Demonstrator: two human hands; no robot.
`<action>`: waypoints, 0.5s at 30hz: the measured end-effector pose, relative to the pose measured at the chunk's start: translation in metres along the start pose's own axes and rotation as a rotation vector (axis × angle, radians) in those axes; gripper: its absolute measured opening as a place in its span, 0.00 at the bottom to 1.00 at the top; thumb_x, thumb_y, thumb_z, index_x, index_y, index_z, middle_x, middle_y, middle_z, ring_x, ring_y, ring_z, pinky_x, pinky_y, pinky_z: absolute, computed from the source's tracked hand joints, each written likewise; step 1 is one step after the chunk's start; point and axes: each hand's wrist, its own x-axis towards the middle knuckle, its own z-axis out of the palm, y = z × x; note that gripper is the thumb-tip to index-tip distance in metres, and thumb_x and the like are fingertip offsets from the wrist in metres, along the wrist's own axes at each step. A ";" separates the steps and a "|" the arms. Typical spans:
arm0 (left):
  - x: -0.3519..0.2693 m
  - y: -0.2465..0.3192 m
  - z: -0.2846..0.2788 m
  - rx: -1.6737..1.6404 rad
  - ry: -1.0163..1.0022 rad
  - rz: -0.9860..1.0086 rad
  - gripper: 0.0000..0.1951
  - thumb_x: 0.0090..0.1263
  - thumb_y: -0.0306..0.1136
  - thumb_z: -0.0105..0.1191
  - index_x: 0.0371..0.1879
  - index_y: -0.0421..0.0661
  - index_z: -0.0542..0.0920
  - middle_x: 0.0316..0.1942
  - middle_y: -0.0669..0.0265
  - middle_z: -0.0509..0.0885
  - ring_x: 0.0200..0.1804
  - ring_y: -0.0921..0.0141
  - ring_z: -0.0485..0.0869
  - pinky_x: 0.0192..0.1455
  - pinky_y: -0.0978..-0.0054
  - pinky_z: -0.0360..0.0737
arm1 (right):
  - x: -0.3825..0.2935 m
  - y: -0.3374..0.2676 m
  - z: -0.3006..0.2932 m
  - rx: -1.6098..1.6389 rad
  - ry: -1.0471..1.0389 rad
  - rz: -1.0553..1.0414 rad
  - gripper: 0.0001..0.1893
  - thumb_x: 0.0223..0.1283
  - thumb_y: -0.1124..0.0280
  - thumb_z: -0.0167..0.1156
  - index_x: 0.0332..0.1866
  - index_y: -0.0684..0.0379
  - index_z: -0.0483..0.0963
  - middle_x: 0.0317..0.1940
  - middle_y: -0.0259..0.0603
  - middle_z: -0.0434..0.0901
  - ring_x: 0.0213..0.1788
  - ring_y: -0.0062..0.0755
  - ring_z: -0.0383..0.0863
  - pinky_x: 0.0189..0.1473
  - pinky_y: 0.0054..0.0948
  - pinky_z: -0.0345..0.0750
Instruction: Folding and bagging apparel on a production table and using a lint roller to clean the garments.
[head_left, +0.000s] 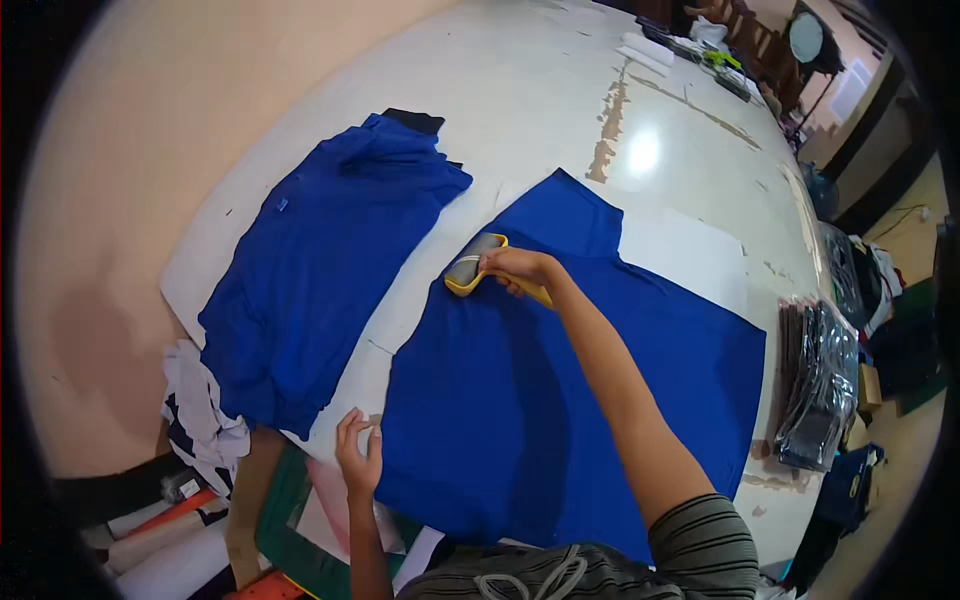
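Observation:
A blue short-sleeved shirt lies spread flat on the white table in front of me. My right hand is closed around the yellow handle of a lint roller, whose grey roller rests on the shirt near the base of its far sleeve. At the table's near edge is my left hand, fingers apart and holding nothing, just beside the shirt's left border. Left of the shirt lies a pile of blue garments with black parts showing at its far end and a small tag on top.
A stack of plastic-wrapped dark packages sits at the table's right edge. White sheet material lies partly under the shirt. Crumpled white and dark cloth hangs at the left corner, above rolls. The white tabletop has peeling patches.

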 end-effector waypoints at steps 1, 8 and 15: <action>-0.001 -0.001 0.000 0.018 0.001 0.016 0.08 0.59 0.28 0.53 0.34 0.38 0.77 0.48 0.53 0.74 0.51 0.56 0.74 0.54 0.65 0.69 | 0.003 -0.002 0.000 -0.008 -0.007 -0.002 0.04 0.60 0.61 0.45 0.34 0.47 0.63 0.17 0.30 0.59 0.14 0.19 0.57 0.15 0.21 0.57; 0.004 0.001 0.003 -0.001 -0.006 0.020 0.06 0.58 0.25 0.53 0.33 0.38 0.76 0.48 0.52 0.74 0.51 0.56 0.74 0.54 0.65 0.69 | -0.071 0.050 -0.028 -0.087 0.001 0.022 0.11 0.59 0.54 0.47 0.34 0.50 0.66 0.17 0.27 0.60 0.16 0.18 0.59 0.16 0.20 0.58; 0.005 -0.001 0.003 -0.002 -0.010 0.079 0.05 0.58 0.24 0.53 0.32 0.37 0.75 0.48 0.52 0.73 0.51 0.57 0.74 0.55 0.65 0.68 | -0.269 0.148 -0.056 -0.093 0.165 0.432 0.10 0.56 0.61 0.47 0.33 0.55 0.71 0.15 0.27 0.62 0.14 0.18 0.60 0.14 0.22 0.56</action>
